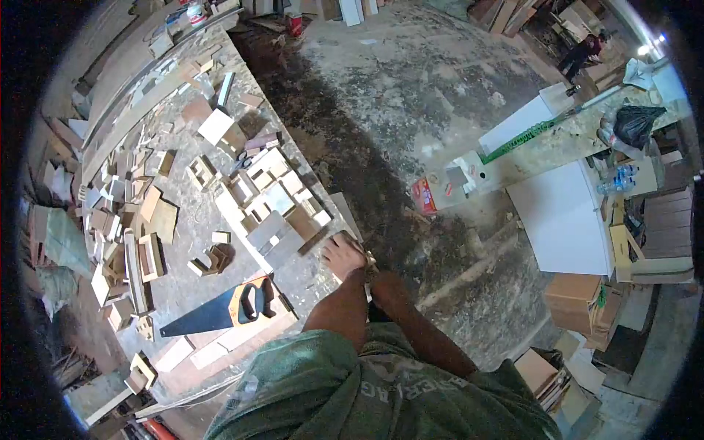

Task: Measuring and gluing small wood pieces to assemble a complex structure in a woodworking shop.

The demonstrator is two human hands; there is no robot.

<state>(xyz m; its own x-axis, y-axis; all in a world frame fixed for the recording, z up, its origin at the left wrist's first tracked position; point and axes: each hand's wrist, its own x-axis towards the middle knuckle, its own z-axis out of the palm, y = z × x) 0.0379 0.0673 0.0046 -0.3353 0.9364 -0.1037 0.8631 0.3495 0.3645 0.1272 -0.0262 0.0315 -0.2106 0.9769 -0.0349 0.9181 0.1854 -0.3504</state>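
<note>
My left hand (342,255) lies at the right edge of the workbench (297,147), palm down with its fingers stretched out and apart. It presses near a piece at the edge whose kind I cannot make out. Close by my left wrist, my right hand (372,265) is at the bench edge; its fingers are mostly hidden. A narrow dark strip of wood (314,240) lies just left of my left fingers. Beyond it sits a cluster of small wooden box-like pieces (273,192) with grey flat panels (276,240). A handsaw (220,308) with an orange and black handle rests nearer me.
Wood offcuts (150,209) and small frames (150,257) litter the bench's left side. Scissors (242,161) lie beside the cluster. Across the stained floor (411,95), a second bench holds a green strip (521,141) and a black bag (636,126). Another person (583,53) stands far right.
</note>
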